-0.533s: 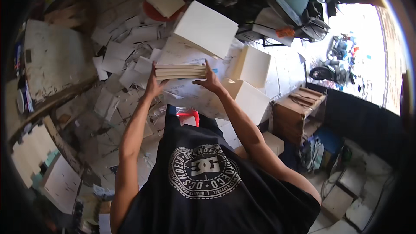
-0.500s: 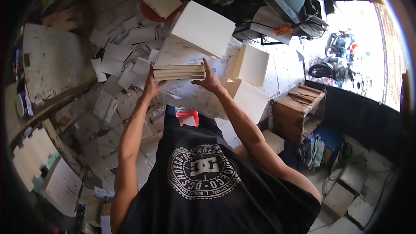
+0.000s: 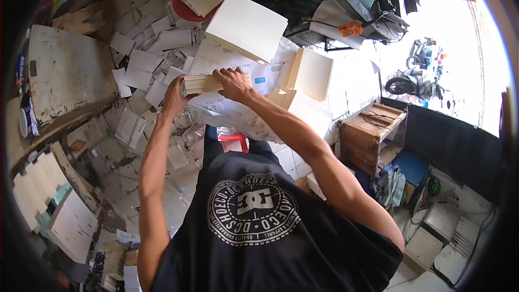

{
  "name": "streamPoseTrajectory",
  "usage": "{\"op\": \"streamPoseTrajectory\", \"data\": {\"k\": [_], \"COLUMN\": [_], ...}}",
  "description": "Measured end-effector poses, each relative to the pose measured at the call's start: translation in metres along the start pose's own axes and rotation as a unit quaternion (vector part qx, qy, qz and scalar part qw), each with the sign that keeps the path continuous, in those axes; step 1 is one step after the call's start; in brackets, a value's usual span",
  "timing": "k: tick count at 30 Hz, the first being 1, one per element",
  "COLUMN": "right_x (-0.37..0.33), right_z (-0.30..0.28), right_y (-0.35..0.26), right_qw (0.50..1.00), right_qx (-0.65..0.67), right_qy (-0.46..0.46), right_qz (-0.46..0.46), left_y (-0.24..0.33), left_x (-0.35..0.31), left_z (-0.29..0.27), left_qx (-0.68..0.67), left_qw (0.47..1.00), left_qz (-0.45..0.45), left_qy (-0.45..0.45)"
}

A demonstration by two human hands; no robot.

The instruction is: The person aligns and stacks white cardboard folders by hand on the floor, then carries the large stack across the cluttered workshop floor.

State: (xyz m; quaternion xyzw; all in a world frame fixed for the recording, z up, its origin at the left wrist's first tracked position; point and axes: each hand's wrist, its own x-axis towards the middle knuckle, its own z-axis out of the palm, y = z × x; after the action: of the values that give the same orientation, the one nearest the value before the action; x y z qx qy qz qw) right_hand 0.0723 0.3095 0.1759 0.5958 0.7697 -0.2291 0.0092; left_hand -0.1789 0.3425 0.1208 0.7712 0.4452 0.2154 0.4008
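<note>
Gripping stack [image 3: 200, 84], upper centre of frame just below big block [image 3: 247, 26], by left end with fingers of left hand [image 3: 174, 98]. Resting curled fingers of right hand [image 3: 234, 85] over right part; can't tell if clenched.

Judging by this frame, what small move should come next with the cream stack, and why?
Probably shift the right hand to the right end of the cream stack: the left hand is at its left end, while the right lies across the stack, whose right end shows just past it. Holding opposite ends would likely steady the layers better.
</note>
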Motion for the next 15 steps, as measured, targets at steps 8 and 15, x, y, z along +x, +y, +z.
{"op": "streamPoseTrajectory", "data": {"k": [8, 15], "right_x": [-0.118, -0.301], "right_z": [-0.252, -0.159], "right_y": [0.024, 0.097], "right_qw": [0.903, 0.796], "right_qx": [0.377, 0.602], "right_qy": [-0.16, 0.059], "right_qz": [-0.131, 0.017], "left_y": [0.239, 0.317], "left_x": [-0.034, 0.001], "left_z": [-0.088, 0.018], "left_qx": [-0.312, -0.411], "left_qw": [0.944, 0.898], "left_qz": [0.041, -0.149], "left_qy": [0.097, 0.05]}}
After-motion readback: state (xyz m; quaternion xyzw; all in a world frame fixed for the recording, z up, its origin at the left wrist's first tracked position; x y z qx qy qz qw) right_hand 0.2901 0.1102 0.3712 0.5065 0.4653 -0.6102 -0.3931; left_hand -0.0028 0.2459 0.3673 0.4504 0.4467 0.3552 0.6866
